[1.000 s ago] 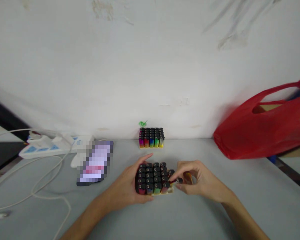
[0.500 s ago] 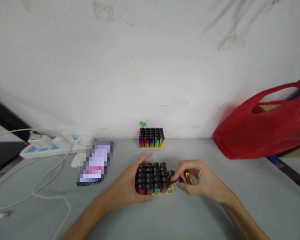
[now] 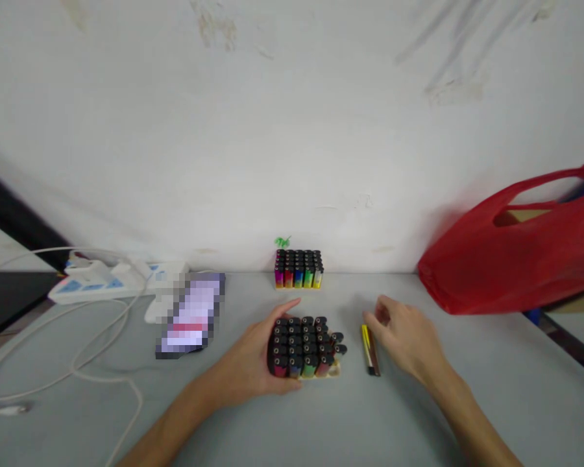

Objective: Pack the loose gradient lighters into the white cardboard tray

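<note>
My left hand (image 3: 253,357) is wrapped around the left side of a pale tray (image 3: 335,371) packed with upright black-topped lighters (image 3: 302,347). Thumb and fingers press on its near and far sides. At the tray's right end, two lighters (image 3: 339,344) lean outward, and part of the tray's bare floor shows in the near corner. To the right, a yellow lighter (image 3: 366,344) and a brownish one (image 3: 374,353) lie side by side on the table. Just beyond their far ends is my right hand (image 3: 401,331), its fingers loosely bent and apart, with nothing visible in them.
A second block of colourful lighters (image 3: 298,269) stands against the wall. On the left are a phone (image 3: 192,314), a white power strip (image 3: 97,285) and loose white cables (image 3: 78,376). A red bag (image 3: 506,259) sits at the right on the grey table (image 3: 321,428).
The lighter my right hand was pressing into the tray now stands there, leaning. My right hand has drawn away to the right, and the lighters it held now lie on the table.
</note>
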`<state>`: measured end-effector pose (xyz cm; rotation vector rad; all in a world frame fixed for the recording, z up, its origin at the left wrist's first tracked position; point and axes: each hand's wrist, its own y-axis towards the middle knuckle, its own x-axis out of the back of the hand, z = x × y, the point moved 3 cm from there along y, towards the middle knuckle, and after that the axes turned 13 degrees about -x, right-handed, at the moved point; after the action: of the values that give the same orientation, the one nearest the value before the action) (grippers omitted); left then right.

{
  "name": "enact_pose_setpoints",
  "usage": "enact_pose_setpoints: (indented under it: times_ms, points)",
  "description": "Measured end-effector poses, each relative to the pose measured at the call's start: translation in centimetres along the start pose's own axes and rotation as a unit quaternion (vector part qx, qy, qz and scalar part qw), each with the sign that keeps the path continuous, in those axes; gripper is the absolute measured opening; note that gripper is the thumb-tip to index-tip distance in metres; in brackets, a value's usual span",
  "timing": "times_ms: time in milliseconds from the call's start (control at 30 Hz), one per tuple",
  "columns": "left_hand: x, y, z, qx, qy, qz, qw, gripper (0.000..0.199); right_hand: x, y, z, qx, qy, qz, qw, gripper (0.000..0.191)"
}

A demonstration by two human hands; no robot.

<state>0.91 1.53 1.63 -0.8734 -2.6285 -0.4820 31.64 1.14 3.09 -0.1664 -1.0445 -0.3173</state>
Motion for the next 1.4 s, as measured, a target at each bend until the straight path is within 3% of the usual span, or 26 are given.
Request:
enact_pose_setpoints:
  times_ms: [67,133,267,400,533,600,800,900,967,1067,1200,1400]
  points:
    - [0.0,0.0,0.0,-0.003,-0.012,0.002,1.0,0.122,-0.1,0.2,-0.6,-0.011,-0.105,0.027,0.994,0.051]
    - [-0.1,0.0,0.1,-0.002,-0.016,0.003,1.0,0.123,-0.3,0.2,-0.7,0.017,-0.104,0.081,0.991,0.055]
    - [-0.1,-0.1,0.2,0.002,-0.022,-0.002,1.0,0.123,-0.8,0.1,-0.1,0.054,0.03,0.164,0.984,0.04]
    - [-0.2,-0.1,0.2,0.0,-0.023,-0.007,1.0,0.121,-1.3,0.2,0.4,0.008,0.208,0.235,0.949,0.032]
    - [-0.2,0.0,0.2,-0.005,-0.005,0.001,1.0,0.121,-1.7,0.1,0.5,-0.015,0.295,0.268,0.917,0.029]
    - [-0.2,0.0,0.2,-0.01,-0.009,0.004,1.0,0.121,-1.7,0.2,0.4,-0.041,0.372,0.277,0.885,0.034]
    - [-0.2,0.0,0.1,-0.016,-0.031,0.011,0.999,0.118,-1.5,0.7,0.1,-0.174,0.596,0.289,0.729,0.039]
    - [-0.1,0.0,0.1,-0.025,-0.016,0.011,1.0,0.117,-1.4,0.4,0.7,-0.181,0.665,0.318,0.651,0.05]
    - [-0.1,0.0,0.0,-0.025,-0.014,0.01,1.0,0.117,-1.3,0.0,1.3,-0.164,0.679,0.345,0.627,0.055]
    - [-0.2,0.1,-0.1,-0.021,-0.017,0.009,1.0,0.115,-1.4,-0.7,2.0,-0.134,0.66,0.373,0.639,0.047]
    - [-0.2,0.1,-0.3,-0.018,-0.023,0.012,0.999,0.117,-1.9,-1.2,2.5,-0.109,0.618,0.382,0.679,0.031]
    - [-0.2,0.0,-0.3,-0.012,-0.03,0.015,0.999,0.115,-2.4,-1.4,2.5,-0.1,0.557,0.353,0.744,0.052]
